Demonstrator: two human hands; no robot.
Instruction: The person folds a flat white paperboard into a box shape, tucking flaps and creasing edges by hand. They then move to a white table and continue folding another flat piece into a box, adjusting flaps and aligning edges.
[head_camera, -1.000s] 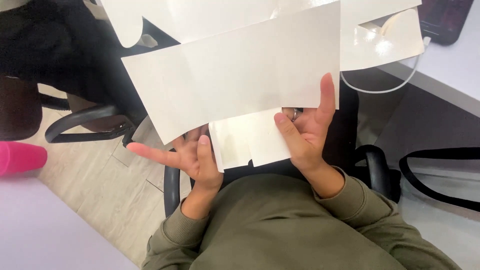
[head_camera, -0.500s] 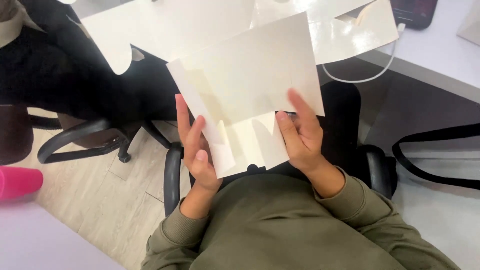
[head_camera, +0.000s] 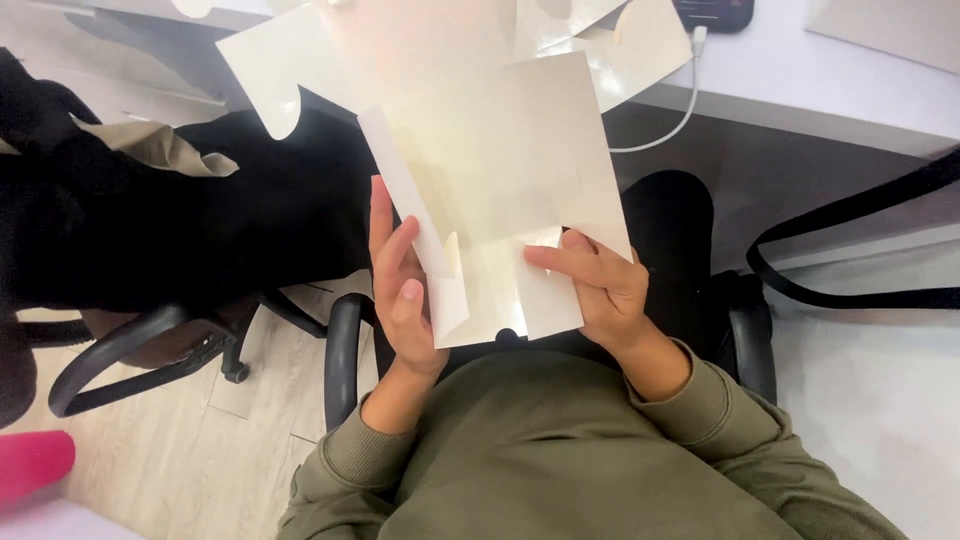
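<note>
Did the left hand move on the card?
Yes. The left hand now lies flat along the card's left folded edge; earlier it sat lower, forefinger pointing left, judged against the chair armrest.

Desk edge (head_camera: 800, 105) and armrest (head_camera: 345, 350) hem in the cardboard sheet (head_camera: 500, 170)
</note>
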